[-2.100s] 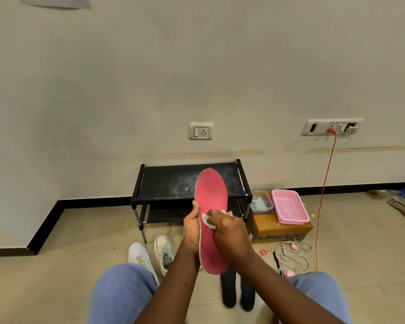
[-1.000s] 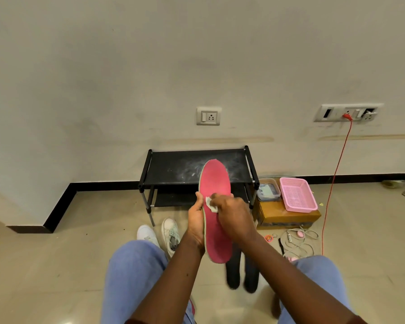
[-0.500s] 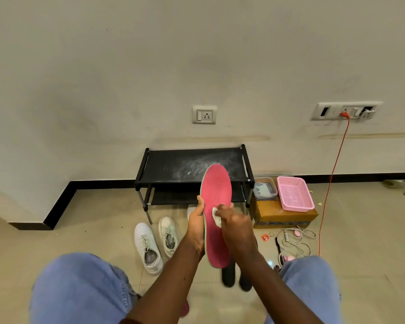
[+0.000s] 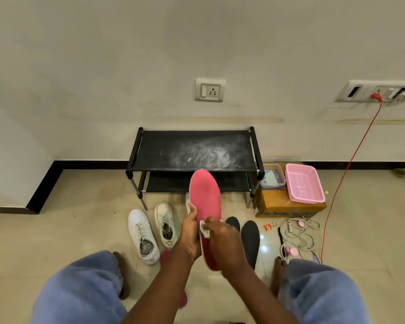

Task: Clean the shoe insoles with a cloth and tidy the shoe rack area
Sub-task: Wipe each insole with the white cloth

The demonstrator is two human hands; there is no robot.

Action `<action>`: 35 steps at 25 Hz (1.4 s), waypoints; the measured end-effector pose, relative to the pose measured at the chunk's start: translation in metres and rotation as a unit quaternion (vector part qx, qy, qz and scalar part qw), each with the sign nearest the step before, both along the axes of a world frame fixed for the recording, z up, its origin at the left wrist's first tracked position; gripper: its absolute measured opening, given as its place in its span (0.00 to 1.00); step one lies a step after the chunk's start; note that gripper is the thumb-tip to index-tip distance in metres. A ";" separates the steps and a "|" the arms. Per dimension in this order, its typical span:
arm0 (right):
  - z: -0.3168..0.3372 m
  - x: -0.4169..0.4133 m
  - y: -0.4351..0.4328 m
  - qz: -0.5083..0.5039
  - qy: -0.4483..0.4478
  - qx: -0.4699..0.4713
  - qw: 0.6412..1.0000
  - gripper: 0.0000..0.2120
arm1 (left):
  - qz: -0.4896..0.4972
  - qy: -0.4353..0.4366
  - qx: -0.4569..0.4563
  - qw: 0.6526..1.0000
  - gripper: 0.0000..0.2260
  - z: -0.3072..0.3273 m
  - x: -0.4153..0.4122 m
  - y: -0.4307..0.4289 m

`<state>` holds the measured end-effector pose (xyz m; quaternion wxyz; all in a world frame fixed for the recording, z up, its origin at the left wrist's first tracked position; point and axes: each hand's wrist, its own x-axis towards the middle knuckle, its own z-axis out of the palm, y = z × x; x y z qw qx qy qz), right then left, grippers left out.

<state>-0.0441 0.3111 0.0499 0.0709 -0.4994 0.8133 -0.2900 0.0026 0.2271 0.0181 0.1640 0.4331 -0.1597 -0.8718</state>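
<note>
Standing toe-up toward twelve o'clock, the pink insole (image 4: pixel 205 199) is gripped by the left hand (image 4: pixel 190 237) while right hand (image 4: pixel 222 239) fingers pinch a white cloth (image 4: pixel 204 230) against it.

A pale, scuffed wall (image 4: pixel 103 54) met a beige tiled floor (image 4: pixel 56 230) along a black skirting board (image 4: pixel 91 164). A white socket plate (image 4: pixel 210 90) sat mid-wall, and a longer switch panel (image 4: pixel 374 91) at the right held a red plug whose cord (image 4: pixel 351 160) trailed to the floor. Glare spots shone on the tiles.
</note>
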 end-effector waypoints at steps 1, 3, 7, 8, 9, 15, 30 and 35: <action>-0.015 0.006 0.009 -0.002 -0.047 0.016 0.999 0.07 | 0.017 -0.019 0.015 1.000 0.30 -0.013 0.001 -0.003; -0.050 0.018 0.022 -0.025 -0.184 0.090 0.979 0.10 | 0.033 -0.063 0.027 0.997 0.30 -0.051 0.009 -0.004; -0.122 0.009 0.019 -0.114 -0.380 0.199 0.896 0.08 | 0.011 -0.219 -0.078 0.972 0.21 -0.114 0.021 0.011; -0.140 0.003 0.015 -0.134 -0.434 0.230 0.861 0.08 | 0.008 -0.256 -0.111 0.960 0.18 -0.125 0.021 0.015; -0.162 -0.002 0.011 -0.137 -0.492 0.254 0.821 0.09 | 0.005 -0.273 -0.139 0.952 0.17 -0.134 0.023 0.016; -0.287 -0.014 0.015 -0.157 -0.641 0.356 0.661 0.20 | -0.129 -0.318 -0.057 0.938 0.28 -0.299 0.034 0.027; -0.459 -0.015 -0.015 -0.168 -0.507 0.413 0.738 0.16 | -0.072 -0.377 0.068 0.921 0.12 -0.439 0.032 0.018; -0.462 -0.010 -0.018 -0.139 -0.451 0.424 0.773 0.17 | -0.053 -0.364 0.053 0.928 0.14 -0.450 0.033 0.013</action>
